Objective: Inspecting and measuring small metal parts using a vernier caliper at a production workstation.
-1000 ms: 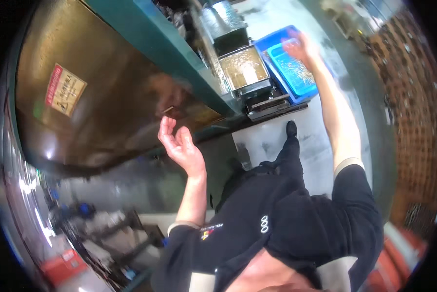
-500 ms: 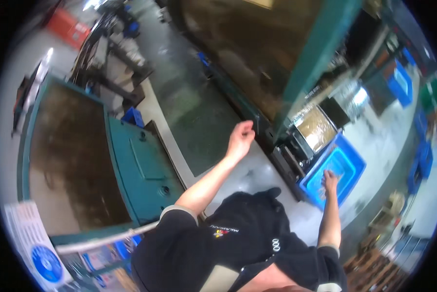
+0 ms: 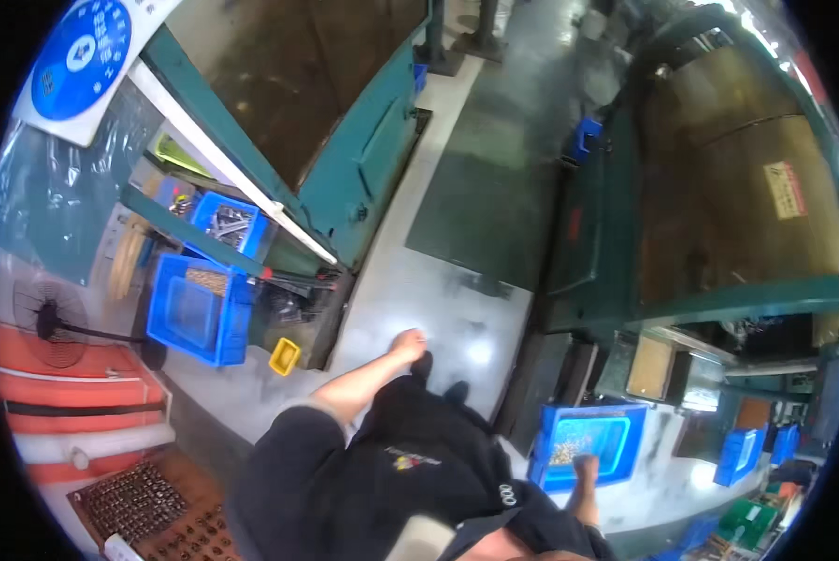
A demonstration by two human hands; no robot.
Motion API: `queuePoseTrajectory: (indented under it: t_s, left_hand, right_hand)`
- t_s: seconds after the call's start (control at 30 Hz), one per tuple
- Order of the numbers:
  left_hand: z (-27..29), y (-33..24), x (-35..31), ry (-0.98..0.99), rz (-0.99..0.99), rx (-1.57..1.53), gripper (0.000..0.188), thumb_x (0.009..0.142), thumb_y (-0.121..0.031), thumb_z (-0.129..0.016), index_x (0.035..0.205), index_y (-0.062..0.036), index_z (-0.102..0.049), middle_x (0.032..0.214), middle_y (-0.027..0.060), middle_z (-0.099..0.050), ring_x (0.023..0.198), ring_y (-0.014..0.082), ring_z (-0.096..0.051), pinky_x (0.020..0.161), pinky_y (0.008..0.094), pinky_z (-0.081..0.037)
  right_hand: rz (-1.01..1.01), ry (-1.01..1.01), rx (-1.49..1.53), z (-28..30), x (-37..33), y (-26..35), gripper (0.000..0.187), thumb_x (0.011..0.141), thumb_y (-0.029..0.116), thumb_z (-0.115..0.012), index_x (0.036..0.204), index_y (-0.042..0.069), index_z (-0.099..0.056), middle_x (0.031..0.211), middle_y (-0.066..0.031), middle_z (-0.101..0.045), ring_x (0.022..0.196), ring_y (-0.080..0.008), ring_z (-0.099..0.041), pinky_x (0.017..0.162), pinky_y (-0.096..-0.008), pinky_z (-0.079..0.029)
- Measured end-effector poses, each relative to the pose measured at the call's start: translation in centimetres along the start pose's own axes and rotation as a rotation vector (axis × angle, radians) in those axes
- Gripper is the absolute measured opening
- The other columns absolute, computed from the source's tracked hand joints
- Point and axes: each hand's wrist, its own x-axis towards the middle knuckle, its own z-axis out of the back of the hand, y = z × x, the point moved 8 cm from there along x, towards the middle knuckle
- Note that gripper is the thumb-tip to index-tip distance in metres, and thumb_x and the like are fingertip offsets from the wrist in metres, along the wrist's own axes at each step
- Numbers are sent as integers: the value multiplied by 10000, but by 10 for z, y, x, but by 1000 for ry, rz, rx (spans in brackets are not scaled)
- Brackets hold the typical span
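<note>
Here's the blue bin, small pale parts inside; the right hand is at its near rim, grip unclear. Left of the bin, the left hand hangs loosely curled, contents hidden. The green machine crowds the bin's far side; a yellow box sits well left of it.

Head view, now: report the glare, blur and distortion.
Head view: white glare on the pale floor ahead of the person; head view: the right hand looks soft-edged; head view, right rim: the green machine frame bends, and the corners are black.
</note>
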Motion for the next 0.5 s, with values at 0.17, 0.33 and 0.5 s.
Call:
queuePoseTrajectory:
  t_s: [0.17, 0.33, 0.5]
  left_hand:
    - [6, 124, -67, -326, 39, -276, 138, 804, -124, -620, 913, -50, -661, 854, 117, -692, 809, 223, -654, 737, 354, -515]
    - [-38, 31, -52, -212, -17, -389, 153, 790, -152, -631, 887, -44, -679, 842, 114, -694, 796, 235, -650, 751, 350, -508]
    - [-39, -113, 2, -130, -324, -346, 280, 807, -173, -674, 1047, -30, -658, 971, 133, -697, 890, 216, -653, 810, 338, -509]
  right_hand:
    - [-373, 312, 445, -66, 78, -30, 240, 810, 328, -606, 875, 115, -697, 676, -130, -669, 576, -272, -646, 603, -446, -511]
    - [-280, -179, 776, 12, 30, -75, 155, 844, 217, -607, 883, 77, -663, 703, -23, -661, 563, -145, -600, 524, -315, -487]
    - [-743, -259, 1351, 17, -21, -106, 244, 882, 145, -620, 1027, -52, -627, 712, -80, -622, 530, -144, -568, 424, -280, -451]
